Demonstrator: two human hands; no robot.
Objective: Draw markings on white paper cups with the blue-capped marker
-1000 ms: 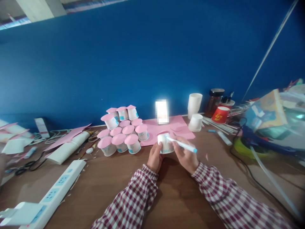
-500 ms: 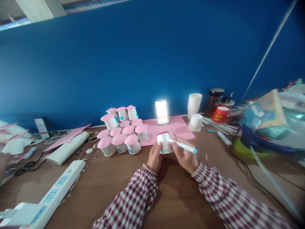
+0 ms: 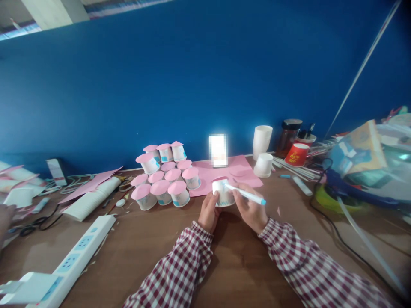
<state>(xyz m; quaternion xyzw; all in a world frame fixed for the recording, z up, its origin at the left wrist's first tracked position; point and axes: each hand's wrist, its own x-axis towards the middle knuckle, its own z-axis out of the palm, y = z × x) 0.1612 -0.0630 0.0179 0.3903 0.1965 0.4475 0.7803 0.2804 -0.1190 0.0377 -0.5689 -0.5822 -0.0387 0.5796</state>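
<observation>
My left hand (image 3: 209,210) grips the left side of an upside-down white paper cup (image 3: 224,197). A blue zigzag line runs around the cup's lower part. My right hand (image 3: 252,210) is closed around a white marker with a blue end (image 3: 250,195), its tip at the cup's upper wall. Behind the cup lies a sheet of pink paper (image 3: 245,173). To the left stand several cups topped with pink paper cones (image 3: 159,187), some with blue drawing on their sides.
A white power strip (image 3: 72,259) and a stack of paper cups lying sideways (image 3: 91,200) are on the left. At the right are upright stacked white cups (image 3: 262,141), a red paper cup (image 3: 297,155), a marker cap (image 3: 284,176) and a black cable (image 3: 340,235). Another person's hand (image 3: 5,220) shows at the left edge.
The cup has turned slightly in my hands, so more of the blue zigzag faces me. The marker tip stays near the cup's upper wall. Little else differs.
</observation>
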